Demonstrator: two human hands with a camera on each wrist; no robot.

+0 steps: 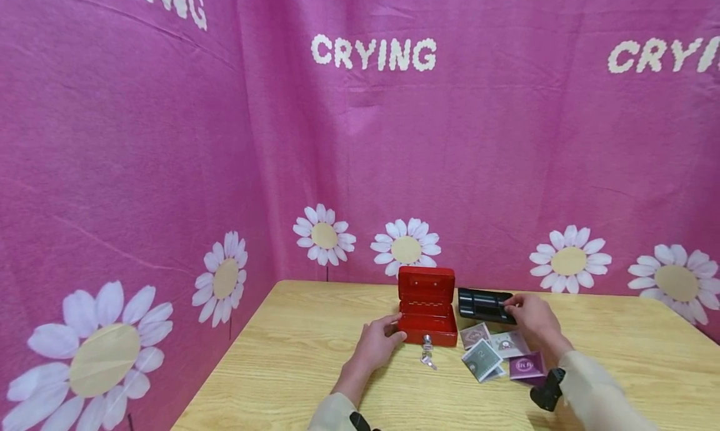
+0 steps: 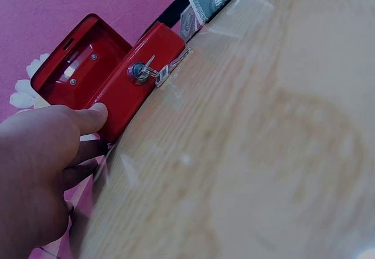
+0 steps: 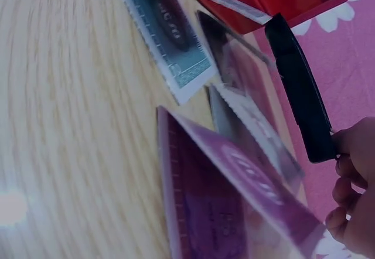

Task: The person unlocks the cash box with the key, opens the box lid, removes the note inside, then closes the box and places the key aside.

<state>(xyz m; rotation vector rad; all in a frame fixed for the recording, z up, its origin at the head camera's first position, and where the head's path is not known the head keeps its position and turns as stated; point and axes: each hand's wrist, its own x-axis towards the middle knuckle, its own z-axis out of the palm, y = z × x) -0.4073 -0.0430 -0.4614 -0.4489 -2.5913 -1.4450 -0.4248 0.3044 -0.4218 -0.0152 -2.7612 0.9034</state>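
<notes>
A red cash box (image 1: 427, 322) stands on the table with its lid raised; a key with a second key on a ring (image 2: 158, 74) hangs from its front lock. My left hand (image 1: 375, 343) holds the box's front left corner, thumb (image 2: 94, 117) against the front face and fingers round the side. Right of the box lies a black compartment tray (image 1: 478, 303). My right hand (image 1: 534, 315) pinches at the tray's right end, its other fingers curled. A small pale glint shows at the fingertips; what it is I cannot tell.
Folded play banknotes lie in front of the tray: a green one (image 1: 481, 360), a purple one (image 1: 527, 366), a grey one (image 1: 510, 344) and a brownish one (image 1: 474, 336). The wooden table (image 1: 270, 368) meets a pink flowered cloth (image 1: 478, 168) behind.
</notes>
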